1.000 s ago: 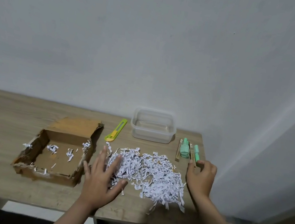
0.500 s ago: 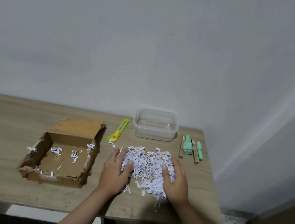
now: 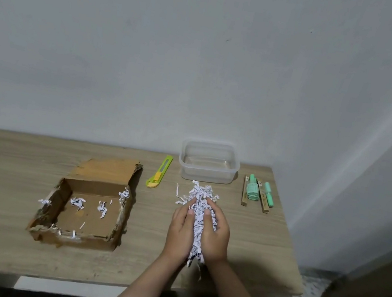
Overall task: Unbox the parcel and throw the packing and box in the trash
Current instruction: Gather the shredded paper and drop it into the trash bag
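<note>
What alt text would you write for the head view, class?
Left hand and right hand squeeze a clump of shredded paper over a wooden table. An open cardboard box sits left; a utility knife and plastic container lie behind.

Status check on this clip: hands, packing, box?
Left hand and right hand cupped round the shredded paper. Cardboard box open on the table, a few shreds inside. Nothing in the way.

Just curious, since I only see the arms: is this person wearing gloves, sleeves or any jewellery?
No. The left hand and right hand are bare, with no gloves, rings, watch or bracelets. Both forearms are uncovered to the picture's edge; no sleeve shows.
</note>
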A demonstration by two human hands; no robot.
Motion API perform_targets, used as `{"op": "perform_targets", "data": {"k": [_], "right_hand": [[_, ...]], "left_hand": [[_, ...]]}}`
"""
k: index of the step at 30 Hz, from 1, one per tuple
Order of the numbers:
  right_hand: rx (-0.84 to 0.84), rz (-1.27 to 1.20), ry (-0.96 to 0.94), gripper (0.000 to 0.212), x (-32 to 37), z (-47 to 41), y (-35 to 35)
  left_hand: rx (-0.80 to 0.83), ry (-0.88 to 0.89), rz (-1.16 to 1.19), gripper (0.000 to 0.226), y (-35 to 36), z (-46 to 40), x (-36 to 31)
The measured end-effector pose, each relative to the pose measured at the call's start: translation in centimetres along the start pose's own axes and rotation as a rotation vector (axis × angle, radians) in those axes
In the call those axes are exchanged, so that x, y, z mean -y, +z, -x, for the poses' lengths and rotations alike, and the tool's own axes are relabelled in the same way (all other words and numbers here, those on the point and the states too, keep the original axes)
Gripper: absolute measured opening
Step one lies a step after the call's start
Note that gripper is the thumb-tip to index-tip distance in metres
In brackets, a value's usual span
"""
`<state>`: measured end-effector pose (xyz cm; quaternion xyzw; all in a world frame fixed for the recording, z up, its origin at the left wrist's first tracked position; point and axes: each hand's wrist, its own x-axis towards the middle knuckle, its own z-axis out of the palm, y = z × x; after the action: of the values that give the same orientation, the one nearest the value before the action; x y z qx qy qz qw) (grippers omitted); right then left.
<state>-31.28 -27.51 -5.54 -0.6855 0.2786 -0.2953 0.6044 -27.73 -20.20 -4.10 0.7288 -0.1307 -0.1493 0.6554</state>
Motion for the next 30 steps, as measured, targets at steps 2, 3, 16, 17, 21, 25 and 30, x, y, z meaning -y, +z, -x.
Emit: {"op": "perform_targets", "data": {"k": [2, 3, 16, 17, 21, 25, 30], "right_hand": [[0.0, -0.027, 0.011, 0.031, 0.8, 0.3, -0.3], [0.003, -0.035, 0.017, 0.03, 1.2, 0.5, -0.5], [-0.022, -0.118, -0.035, 0.023, 3.4, 5.7, -4.7], [-0.04, -0.144, -0.039, 0.023, 3.6, 6.4, -5.0], [-0.086, -0.23, -0.052, 0.027, 4.7, 10.1, -6.2], [-0.138, -0.243, -0.034, 0.025, 5.0, 14.4, -6.9], [-0.15, -0.245, 0.025, 0.023, 4.2, 20.5, -7.6]], "left_hand": [[-0.026, 0.018, 0.04, 0.032, 0.2, 0.5, -0.4], [-0.041, 0.029, 0.057, 0.032, 0.4, 0.8, -0.7], [-0.16, 0.163, 0.086, 0.032, 2.5, 8.4, -2.8], [-0.149, 0.155, 0.095, 0.032, 2.6, 9.3, -2.8], [-0.085, 0.128, 0.112, 0.033, 2.3, 12.6, -2.6], [-0.048, 0.14, 0.104, 0.033, 1.2, 16.5, -2.1], [-0.063, 0.089, 0.131, 0.033, -0.4, 22.3, -0.7]]}}
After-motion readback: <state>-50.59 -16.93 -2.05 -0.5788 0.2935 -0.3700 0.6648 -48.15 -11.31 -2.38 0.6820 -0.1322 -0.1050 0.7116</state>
